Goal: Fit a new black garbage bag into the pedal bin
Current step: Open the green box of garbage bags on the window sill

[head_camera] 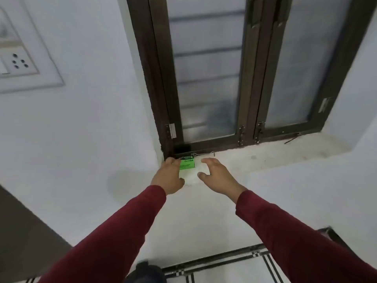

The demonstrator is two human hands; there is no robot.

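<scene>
A green and black packet of garbage bags (pixel 187 164) lies at the left end of the window sill (pixel 265 158), tight against the dark window frame. My left hand (pixel 170 175) rests on the packet's left side with its fingers curled over the edge; whether it grips is unclear. My right hand (pixel 214 173) hovers just right of the packet, fingers spread and holding nothing. Both arms wear dark red sleeves. A dark rounded object (pixel 145 271) shows at the bottom edge, possibly the bin.
A closed brown-framed window (pixel 208 78) with frosted glass stands behind the sill, with a metal hook latch (pixel 204 154) beside the packet. A white switch and socket plate (pixel 18 62) is on the left wall. Striped floor tiles (pixel 224 266) show below.
</scene>
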